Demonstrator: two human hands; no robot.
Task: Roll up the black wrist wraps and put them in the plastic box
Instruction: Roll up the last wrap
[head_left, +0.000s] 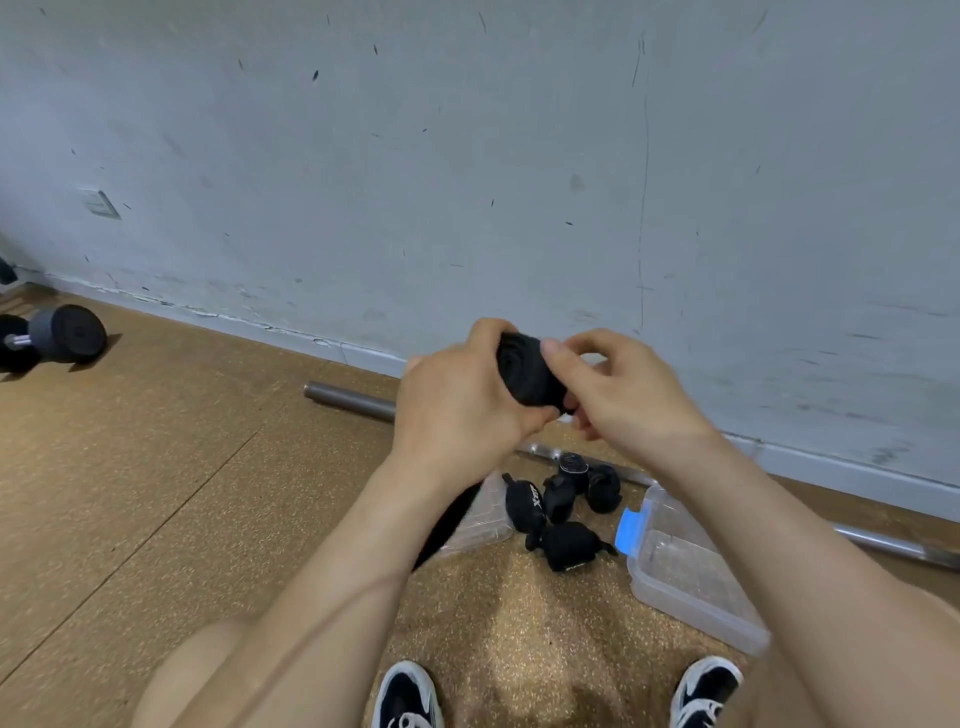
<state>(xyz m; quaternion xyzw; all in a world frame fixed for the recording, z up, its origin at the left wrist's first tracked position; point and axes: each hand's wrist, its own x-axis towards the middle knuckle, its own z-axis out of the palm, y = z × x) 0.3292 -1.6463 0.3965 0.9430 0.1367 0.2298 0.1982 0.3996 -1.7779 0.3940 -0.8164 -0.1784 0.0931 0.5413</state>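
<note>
A black wrist wrap (524, 371), mostly wound into a roll, is held up between both hands in front of the wall. My left hand (462, 405) grips the roll from the left; my right hand (618, 389) pinches it from the right with thumb on top. Its loose tail (447, 525) hangs down under my left forearm. On the floor below lie several rolled black wraps (563, 512). The clear plastic box (691, 597) with a blue latch stands open at the right, and its clear lid (485, 517) lies to the left of the wraps.
A steel barbell bar (353, 400) lies along the foot of the grey wall behind the hands. A dumbbell (57, 338) rests at the far left on the cork floor. My two shoes (408, 696) show at the bottom edge.
</note>
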